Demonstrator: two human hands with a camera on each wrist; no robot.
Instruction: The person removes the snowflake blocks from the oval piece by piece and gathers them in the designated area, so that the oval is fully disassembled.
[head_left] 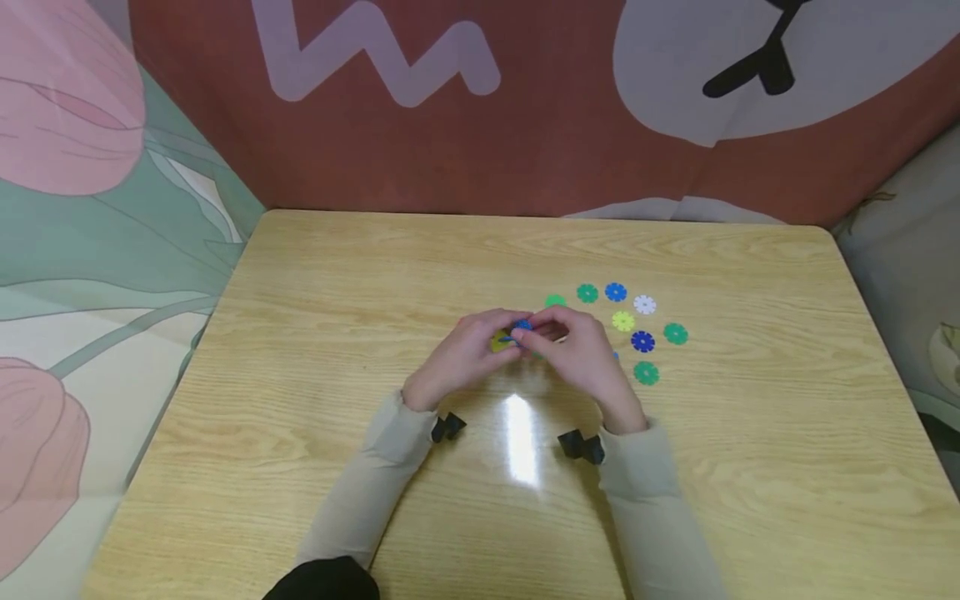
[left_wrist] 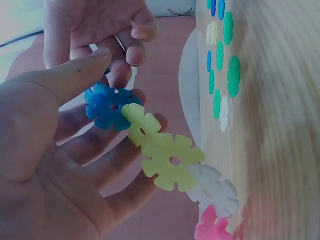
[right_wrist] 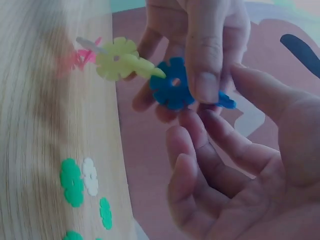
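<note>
My left hand point(head_left: 474, 343) pinches a blue notched flower disc point(left_wrist: 102, 117) between thumb and fingers. Joined to that disc is a chain: a yellow disc point(left_wrist: 141, 119), another yellow disc point(left_wrist: 165, 175), a white disc point(left_wrist: 222, 195) and a pink piece point(left_wrist: 211, 227) at the far end. In the right wrist view, a second blue piece point(right_wrist: 228, 100) sticks out past the left thumb, seen nearly edge-on. Around it is my right hand point(head_left: 588, 354), its thumb and fingers loosely bent and seemingly apart from the piece.
Loose flower discs lie on the wooden table point(head_left: 300, 333) beyond and right of my hands, among them a green disc point(head_left: 647, 372), a dark blue disc point(head_left: 642, 341), a yellow disc point(head_left: 622, 321) and a white disc point(head_left: 645, 304). A printed cloth point(head_left: 525, 158) hangs behind.
</note>
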